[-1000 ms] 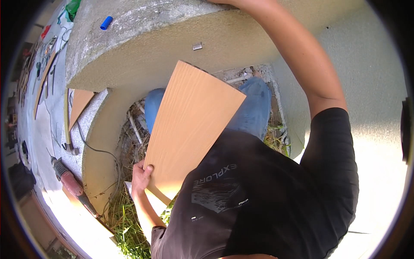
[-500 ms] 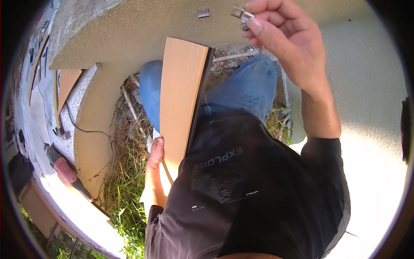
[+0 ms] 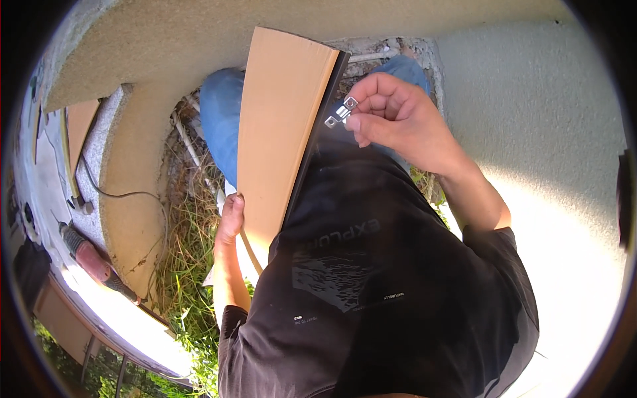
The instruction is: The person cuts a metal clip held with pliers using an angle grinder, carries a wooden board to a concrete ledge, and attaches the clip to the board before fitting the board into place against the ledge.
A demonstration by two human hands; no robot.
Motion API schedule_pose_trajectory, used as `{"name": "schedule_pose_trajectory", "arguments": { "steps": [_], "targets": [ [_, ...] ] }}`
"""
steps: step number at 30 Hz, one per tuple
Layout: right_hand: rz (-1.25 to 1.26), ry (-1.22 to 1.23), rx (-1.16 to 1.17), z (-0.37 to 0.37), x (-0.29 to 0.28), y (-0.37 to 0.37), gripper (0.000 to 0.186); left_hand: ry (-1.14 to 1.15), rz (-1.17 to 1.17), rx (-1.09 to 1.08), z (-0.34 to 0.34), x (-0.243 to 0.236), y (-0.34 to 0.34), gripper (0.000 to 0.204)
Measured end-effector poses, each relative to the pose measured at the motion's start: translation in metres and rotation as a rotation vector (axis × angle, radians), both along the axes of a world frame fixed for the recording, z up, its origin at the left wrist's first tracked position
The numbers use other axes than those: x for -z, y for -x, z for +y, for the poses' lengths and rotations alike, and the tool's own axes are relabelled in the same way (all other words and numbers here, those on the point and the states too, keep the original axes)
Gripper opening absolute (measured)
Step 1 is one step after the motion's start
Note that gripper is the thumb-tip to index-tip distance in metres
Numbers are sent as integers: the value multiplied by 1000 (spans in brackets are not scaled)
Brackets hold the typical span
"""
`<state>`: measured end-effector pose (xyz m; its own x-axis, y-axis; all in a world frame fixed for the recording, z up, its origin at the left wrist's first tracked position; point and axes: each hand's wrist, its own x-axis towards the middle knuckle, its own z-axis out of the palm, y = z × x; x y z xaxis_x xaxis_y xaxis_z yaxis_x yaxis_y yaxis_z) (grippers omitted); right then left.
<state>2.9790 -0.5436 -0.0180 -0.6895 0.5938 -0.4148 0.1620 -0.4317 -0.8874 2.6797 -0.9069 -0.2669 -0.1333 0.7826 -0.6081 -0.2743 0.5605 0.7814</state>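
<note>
While the left hand (image 3: pixel 230 217) grasps the wood-coloured board (image 3: pixel 282 119) by its left edge, between the bent knees (image 3: pixel 221 119), the right hand (image 3: pixel 405 123) pinches a small metal clip (image 3: pixel 343 113) just beside the board's dark edge (image 3: pixel 316 132); whether they touch, I cannot tell. Good handling calls for a steady board, a light fingertip pinch and the clip's holed tabs left uncovered.

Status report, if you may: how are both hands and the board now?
Left hand holding wood-toned board. Right hand pinching small metal hardware near board's dark edge. No obstruction visible between hardware and edge.
</note>
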Motion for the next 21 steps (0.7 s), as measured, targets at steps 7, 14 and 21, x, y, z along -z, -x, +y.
{"name": "schedule_pose_trajectory", "arguments": {
  "steps": [7, 14, 21],
  "targets": [
    [-78, 16, -46, -6, -5, 8, 28, 2, 0, 66, 12, -10, -2, 89],
    [-109, -105, 18, -19, -12, 12, 24, -3, 2, 154, 17, -18, -2, 90],
    [-101, -138, 6, -26, -6, 19, 24, -15, 32, 187, 19, -24, -1, 90]
  ]
}}
